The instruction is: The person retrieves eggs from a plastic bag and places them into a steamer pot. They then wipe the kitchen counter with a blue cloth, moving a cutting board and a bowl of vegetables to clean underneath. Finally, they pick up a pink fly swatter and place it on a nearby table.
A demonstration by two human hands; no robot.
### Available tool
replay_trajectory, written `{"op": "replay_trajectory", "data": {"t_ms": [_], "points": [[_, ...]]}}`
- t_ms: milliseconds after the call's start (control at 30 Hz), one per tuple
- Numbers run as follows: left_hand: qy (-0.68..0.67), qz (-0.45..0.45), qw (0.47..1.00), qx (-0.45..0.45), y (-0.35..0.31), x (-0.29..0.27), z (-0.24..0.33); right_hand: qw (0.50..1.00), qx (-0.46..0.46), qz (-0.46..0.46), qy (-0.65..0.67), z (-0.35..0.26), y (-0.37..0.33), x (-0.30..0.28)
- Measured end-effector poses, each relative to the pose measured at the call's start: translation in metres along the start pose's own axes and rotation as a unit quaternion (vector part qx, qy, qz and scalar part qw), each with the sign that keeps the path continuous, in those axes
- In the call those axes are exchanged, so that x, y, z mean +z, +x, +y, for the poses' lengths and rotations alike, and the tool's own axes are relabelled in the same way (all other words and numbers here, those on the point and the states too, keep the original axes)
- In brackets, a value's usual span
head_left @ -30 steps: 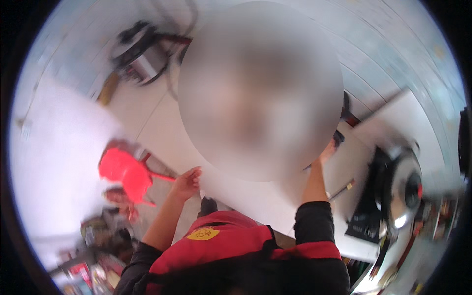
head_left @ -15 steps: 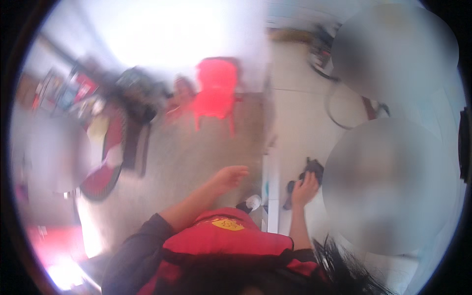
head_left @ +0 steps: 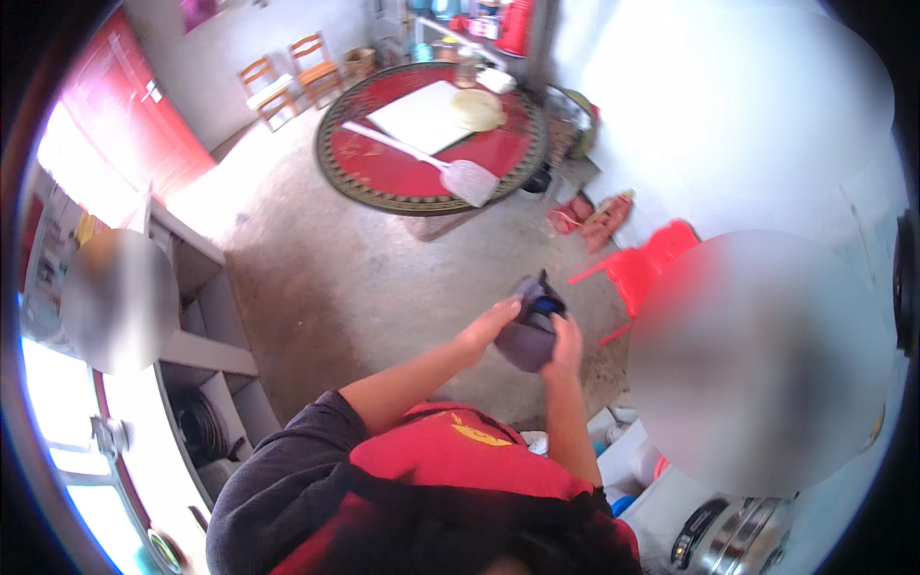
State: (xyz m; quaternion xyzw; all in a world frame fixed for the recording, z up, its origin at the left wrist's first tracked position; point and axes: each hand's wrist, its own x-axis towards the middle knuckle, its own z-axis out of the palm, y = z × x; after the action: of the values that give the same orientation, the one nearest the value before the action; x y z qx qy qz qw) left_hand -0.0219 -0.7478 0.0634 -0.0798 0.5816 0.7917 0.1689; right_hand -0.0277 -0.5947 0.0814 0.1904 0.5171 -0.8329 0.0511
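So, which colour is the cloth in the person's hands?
Dark grey-purple cloth with a blue part showing; seen in the head view.

Light: bright daylight, glare upper right and left edge; fisheye rim bending; blurred patches

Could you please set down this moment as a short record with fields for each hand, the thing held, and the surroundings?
left hand: grips the left side of a dark grey pouch
right hand: holds the pouch from the right
pouch: dark grey, soft, with a blue part at its top
floor: bare concrete
behind: round red table bearing a white board and a long-handled swatter
right: red plastic chair
left: shelving
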Motion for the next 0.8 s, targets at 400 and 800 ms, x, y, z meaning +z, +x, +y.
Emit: {"op": "replay_trajectory", "data": {"t_ms": [400, 800], "points": [[0.120, 0.211, 0.961, 0.135, -0.085, -0.236, 0.077, 0.980, 0.106, -0.145, -0.087, 0.166, 0.025, 0.314], [0.043, 0.427, 0.903, 0.014, -0.018, -0.454, 0.121, 0.867, 0.455, -0.194, -0.060, 0.304, 0.114, 0.511]]}}
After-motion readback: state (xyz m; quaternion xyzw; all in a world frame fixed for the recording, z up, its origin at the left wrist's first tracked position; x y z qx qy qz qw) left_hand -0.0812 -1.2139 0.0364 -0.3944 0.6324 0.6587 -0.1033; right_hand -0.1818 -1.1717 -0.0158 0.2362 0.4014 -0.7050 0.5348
